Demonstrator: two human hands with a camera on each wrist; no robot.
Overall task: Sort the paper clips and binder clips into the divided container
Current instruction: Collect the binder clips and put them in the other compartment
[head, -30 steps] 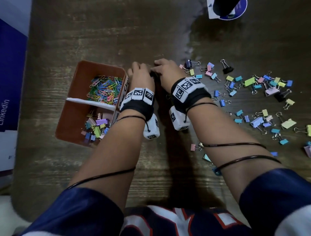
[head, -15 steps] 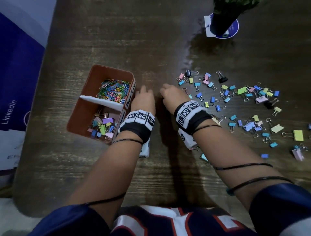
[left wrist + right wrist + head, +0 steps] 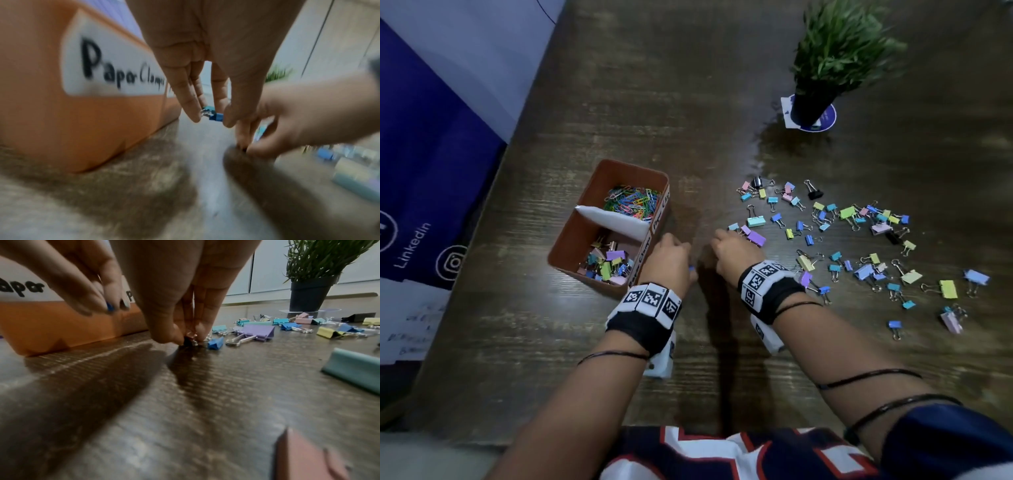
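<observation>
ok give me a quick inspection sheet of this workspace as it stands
surface: dark wood table, glossy.
job's things: orange divided container; paper clips in far section, binder clips in near section; loose binder clips scattered to its right.
clutter: potted plant on a coaster.
grip: left hand pinches a small blue binder clip beside the container; right hand pinches a small dark clip on the table.
cables: thin black cords round both forearms.
surroundings: blue banner at left.
</observation>
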